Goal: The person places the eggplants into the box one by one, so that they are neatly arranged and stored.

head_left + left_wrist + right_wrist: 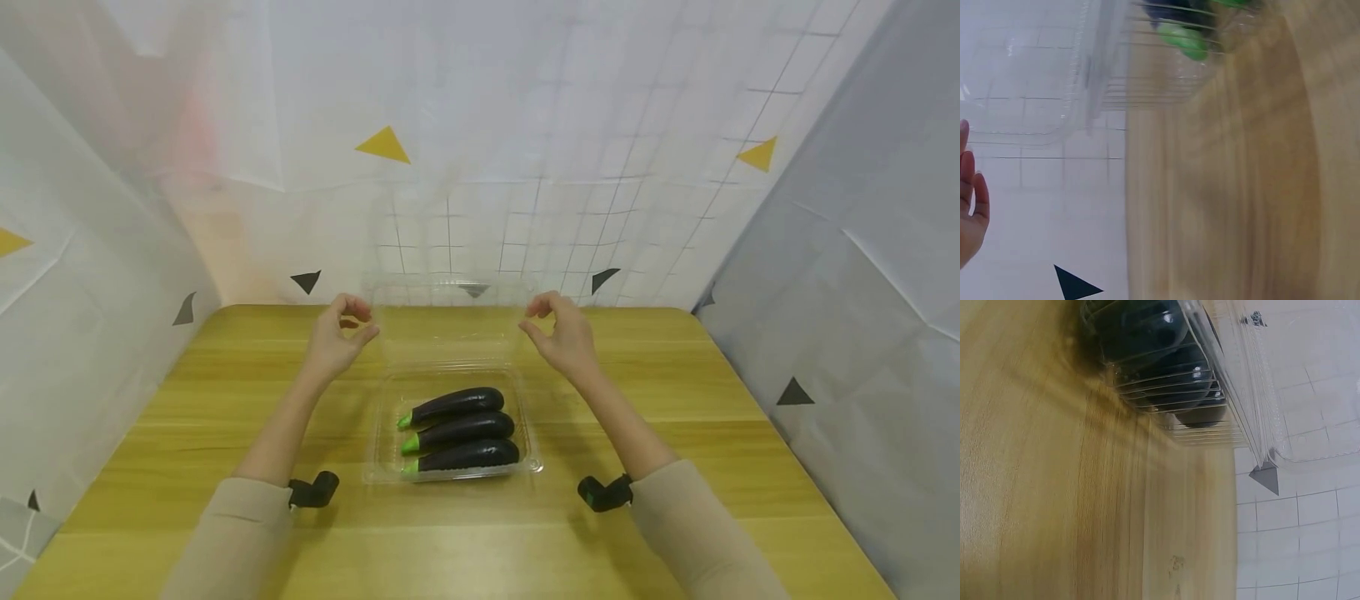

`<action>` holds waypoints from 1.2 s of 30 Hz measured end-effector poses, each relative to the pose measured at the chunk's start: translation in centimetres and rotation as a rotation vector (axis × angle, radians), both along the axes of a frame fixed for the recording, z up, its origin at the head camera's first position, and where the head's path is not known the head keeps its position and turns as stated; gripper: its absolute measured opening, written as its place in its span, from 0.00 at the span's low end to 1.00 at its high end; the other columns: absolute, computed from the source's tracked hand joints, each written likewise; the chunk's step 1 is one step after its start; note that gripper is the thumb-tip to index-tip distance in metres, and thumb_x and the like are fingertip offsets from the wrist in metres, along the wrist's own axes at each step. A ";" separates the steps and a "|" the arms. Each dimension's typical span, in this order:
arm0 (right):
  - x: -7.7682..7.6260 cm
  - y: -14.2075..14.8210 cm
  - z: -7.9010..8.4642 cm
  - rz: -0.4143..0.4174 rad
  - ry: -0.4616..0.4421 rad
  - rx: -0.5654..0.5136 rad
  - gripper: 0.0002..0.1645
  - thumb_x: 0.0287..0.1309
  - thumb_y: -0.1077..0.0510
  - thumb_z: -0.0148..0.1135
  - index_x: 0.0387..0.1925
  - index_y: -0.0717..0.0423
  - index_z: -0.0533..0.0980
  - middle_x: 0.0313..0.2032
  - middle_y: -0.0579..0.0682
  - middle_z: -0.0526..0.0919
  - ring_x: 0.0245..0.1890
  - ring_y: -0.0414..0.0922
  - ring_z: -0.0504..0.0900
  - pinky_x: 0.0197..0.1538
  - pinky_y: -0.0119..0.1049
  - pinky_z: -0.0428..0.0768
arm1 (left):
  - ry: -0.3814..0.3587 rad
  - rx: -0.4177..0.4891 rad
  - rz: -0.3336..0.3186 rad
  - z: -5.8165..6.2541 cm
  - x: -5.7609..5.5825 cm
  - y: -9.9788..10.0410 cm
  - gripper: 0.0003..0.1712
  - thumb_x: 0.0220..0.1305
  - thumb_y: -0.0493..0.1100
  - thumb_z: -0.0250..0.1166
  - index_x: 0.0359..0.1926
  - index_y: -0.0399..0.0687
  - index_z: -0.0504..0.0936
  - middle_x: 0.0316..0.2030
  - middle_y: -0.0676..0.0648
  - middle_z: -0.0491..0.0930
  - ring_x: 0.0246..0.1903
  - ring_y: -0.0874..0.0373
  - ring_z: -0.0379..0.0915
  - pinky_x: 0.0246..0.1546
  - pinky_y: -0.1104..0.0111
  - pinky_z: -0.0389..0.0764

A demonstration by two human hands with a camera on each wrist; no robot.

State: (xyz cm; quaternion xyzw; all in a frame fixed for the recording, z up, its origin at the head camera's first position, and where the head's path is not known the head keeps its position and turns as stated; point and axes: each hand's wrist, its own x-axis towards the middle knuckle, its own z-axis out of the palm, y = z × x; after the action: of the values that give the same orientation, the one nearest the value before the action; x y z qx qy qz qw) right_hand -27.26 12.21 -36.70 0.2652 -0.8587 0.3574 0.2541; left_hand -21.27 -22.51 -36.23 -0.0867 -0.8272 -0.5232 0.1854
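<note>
A clear plastic clamshell box lies on the table with its hinged lid raised at the back. Three dark eggplants with green stem ends lie side by side in the base. My left hand pinches the lid's left edge between thumb and fingers. On the opposite edge, my right hand pinches the lid likewise. The left wrist view shows only some of the left fingers beside the lid's rim. No hand shows in the right wrist view, where the box's ribbed wall covers the eggplants.
The wooden table extends around the box on every side. White sheeting with grid lines and yellow and black triangles stands behind it, with more at both sides. Black wrist mounts sit at both cuffs.
</note>
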 end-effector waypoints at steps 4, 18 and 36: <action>0.0 0.0 0.0 0.000 0.022 0.005 0.15 0.49 0.63 0.74 0.37 0.57 0.75 0.33 0.52 0.81 0.38 0.49 0.77 0.37 0.42 0.74 | 0.039 0.017 -0.003 1.1 0.0 0.0 0.17 0.57 0.28 0.67 0.45 0.30 0.71 0.41 0.36 0.76 0.44 0.51 0.69 0.52 0.53 0.71; 0.1 0.2 0.7 0.018 0.079 -0.060 0.19 0.50 0.59 0.74 0.42 0.58 0.76 0.35 0.51 0.82 0.39 0.48 0.76 0.39 0.43 0.75 | 0.064 0.029 0.032 1.8 0.5 0.2 0.11 0.58 0.28 0.67 0.39 0.36 0.73 0.35 0.43 0.76 0.40 0.57 0.71 0.47 0.67 0.74; 1.1 0.1 2.4 0.043 0.232 -0.126 0.10 0.50 0.62 0.73 0.33 0.59 0.79 0.32 0.52 0.82 0.35 0.48 0.75 0.34 0.37 0.70 | 0.161 0.083 0.005 2.4 1.2 0.5 0.12 0.59 0.32 0.68 0.40 0.34 0.73 0.34 0.47 0.75 0.39 0.60 0.71 0.47 0.64 0.73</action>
State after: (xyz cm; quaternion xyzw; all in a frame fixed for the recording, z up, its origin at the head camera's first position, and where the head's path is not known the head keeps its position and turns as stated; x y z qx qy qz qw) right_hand -26.19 12.28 -34.27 0.3066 -0.7934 0.3831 0.3602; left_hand -20.12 -22.00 -33.78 -0.1188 -0.7875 -0.5479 0.2562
